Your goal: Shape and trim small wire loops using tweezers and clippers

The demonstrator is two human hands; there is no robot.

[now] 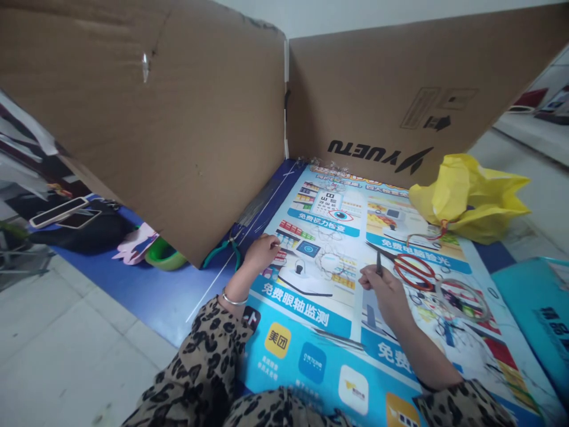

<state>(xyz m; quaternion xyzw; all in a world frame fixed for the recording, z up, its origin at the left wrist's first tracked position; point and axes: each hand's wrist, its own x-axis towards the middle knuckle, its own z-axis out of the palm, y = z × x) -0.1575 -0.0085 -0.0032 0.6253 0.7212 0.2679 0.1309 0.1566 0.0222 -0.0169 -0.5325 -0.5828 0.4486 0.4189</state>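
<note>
My left hand, with a silver bangle at the wrist, is closed above the left edge of a printed poster. Whether its fingertips pinch anything is too small to tell. Farther right, my right hand is wrapped round a slim dark tool, whose narrow end sticks up from the fist; its exact kind does not show. Just beyond that hand lie scissors with red handles. Beside them is a coil of pale wire. Thin bent wire pieces rest on the poster between my hands.
Cardboard panels wall off the back and left. A yellow bag and a teal bag sit at the right. Green-handled pliers and a green tape roll are on the left. Wire strips lie near me.
</note>
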